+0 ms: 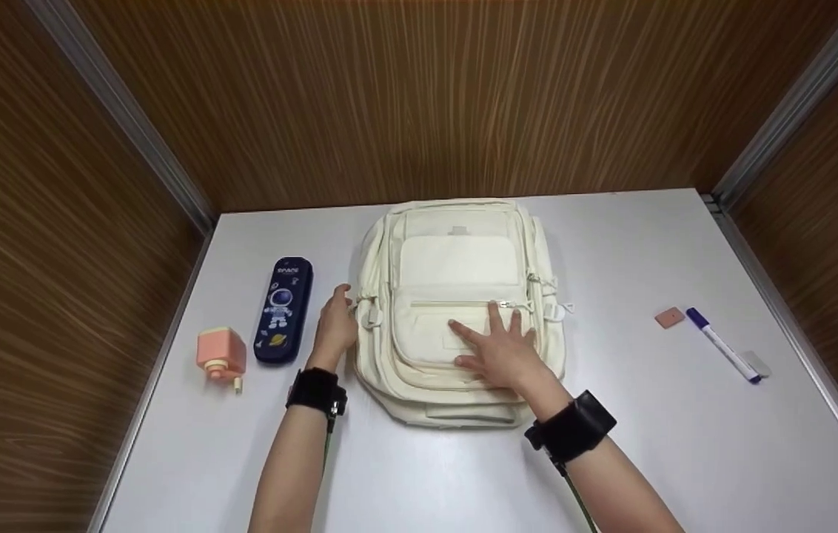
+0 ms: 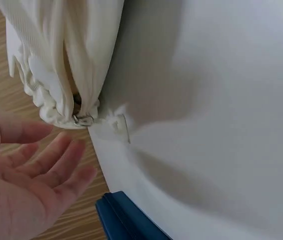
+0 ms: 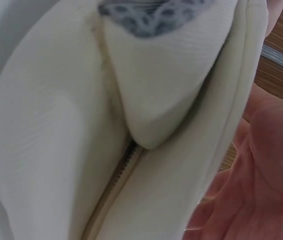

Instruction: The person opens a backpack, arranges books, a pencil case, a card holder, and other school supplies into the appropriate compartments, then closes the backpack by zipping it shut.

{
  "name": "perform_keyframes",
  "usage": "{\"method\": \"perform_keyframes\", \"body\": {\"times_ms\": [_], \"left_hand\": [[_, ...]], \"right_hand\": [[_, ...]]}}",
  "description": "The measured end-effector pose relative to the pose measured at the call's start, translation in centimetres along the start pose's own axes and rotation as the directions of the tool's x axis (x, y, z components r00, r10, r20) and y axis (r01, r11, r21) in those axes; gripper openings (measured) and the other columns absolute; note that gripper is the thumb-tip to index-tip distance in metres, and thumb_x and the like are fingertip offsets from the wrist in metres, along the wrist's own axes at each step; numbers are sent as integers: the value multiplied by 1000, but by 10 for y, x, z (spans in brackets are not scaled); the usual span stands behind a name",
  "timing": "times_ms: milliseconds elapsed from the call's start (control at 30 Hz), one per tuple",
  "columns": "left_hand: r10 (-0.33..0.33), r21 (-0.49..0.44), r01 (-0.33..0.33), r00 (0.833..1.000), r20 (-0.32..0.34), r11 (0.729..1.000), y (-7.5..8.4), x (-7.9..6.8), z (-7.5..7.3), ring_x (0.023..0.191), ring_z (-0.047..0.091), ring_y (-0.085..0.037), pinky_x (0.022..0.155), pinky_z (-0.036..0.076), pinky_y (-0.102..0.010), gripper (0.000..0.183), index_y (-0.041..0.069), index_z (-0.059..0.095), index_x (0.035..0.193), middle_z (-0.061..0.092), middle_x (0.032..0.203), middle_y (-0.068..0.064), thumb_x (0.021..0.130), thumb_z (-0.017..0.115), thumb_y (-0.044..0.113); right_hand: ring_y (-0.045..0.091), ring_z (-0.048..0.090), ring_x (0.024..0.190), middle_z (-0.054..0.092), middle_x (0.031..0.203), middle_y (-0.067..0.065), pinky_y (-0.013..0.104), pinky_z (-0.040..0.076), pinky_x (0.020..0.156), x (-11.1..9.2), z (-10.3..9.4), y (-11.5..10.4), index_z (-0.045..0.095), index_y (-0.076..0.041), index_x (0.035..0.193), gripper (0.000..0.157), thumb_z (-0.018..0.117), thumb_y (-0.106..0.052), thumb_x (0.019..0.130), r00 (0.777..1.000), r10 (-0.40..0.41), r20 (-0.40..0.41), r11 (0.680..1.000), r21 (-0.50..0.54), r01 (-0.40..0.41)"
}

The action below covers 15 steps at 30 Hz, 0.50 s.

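Note:
A cream backpack (image 1: 458,260) lies flat on the white table, its front pocket facing up. My right hand (image 1: 505,356) rests spread over that pocket, its fingertips near the zipper (image 1: 505,304). In the right wrist view, the same hand (image 3: 276,150) is partly hidden behind the bag's fabric. My left hand (image 1: 334,329) is at the bag's left edge, close to the side strap buckle (image 1: 370,314). From the left wrist, that hand (image 2: 36,185) shows loosely bent fingers with nothing between them.
Left of the bag lies a dark blue pencil case (image 1: 283,311) with an astronaut print. Beside it stands a pink pencil sharpener (image 1: 221,351) with a small crank. On the right are a pink eraser (image 1: 670,317), a white-and-purple marker (image 1: 722,345) and a grey piece (image 1: 757,363). Wood-grain panels surround the table.

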State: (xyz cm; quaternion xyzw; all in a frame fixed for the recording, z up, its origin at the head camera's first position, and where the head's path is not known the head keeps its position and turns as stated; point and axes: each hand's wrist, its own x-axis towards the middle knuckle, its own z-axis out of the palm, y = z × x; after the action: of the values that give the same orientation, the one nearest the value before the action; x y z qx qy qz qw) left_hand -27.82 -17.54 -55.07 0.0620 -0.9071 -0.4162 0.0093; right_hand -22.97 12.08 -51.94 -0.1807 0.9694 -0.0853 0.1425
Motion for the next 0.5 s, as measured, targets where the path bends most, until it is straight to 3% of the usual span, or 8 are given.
{"method": "perform_keyframes", "body": {"times_ms": [133, 233, 367, 500], "left_hand": [[-31, -52, 36, 994, 102, 998, -6, 14, -1, 112, 57, -38, 96, 43, -47, 54, -2, 41, 143, 61, 118, -25, 90, 49, -9], [-45, -85, 57, 989, 139, 995, -8, 19, 0, 112, 58, -37, 95, 45, -46, 55, -1, 40, 144, 62, 119, -25, 90, 51, -7], [-46, -90, 59, 988, 146, 994, -12, 22, 2, 115, 57, -37, 95, 45, -45, 51, -2, 40, 144, 61, 121, -28, 94, 49, -5], [-73, -77, 82, 991, 112, 994, -16, 22, 6, 115, 58, -36, 95, 46, -44, 41, -4, 45, 138, 61, 122, -28, 98, 50, 0]], "right_hand": [[67, 11, 132, 5, 157, 32, 78, 26, 95, 6, -2, 0, 28, -45, 152, 64, 47, -63, 94, 1000, 13, 28, 1000, 4, -13], [66, 11, 133, 4, 157, 31, 77, 27, 95, 11, -3, 2, 26, -46, 152, 63, 46, -62, 95, 999, 18, 40, 1000, -10, -18], [65, 12, 133, 4, 158, 31, 77, 27, 95, 17, -5, 6, 24, -46, 153, 63, 45, -62, 95, 999, 15, 45, 1000, -22, -14], [64, 11, 134, 4, 158, 30, 77, 26, 95, 21, -7, 8, 24, -47, 152, 63, 46, -62, 95, 999, 15, 44, 1000, -3, -15]]}}
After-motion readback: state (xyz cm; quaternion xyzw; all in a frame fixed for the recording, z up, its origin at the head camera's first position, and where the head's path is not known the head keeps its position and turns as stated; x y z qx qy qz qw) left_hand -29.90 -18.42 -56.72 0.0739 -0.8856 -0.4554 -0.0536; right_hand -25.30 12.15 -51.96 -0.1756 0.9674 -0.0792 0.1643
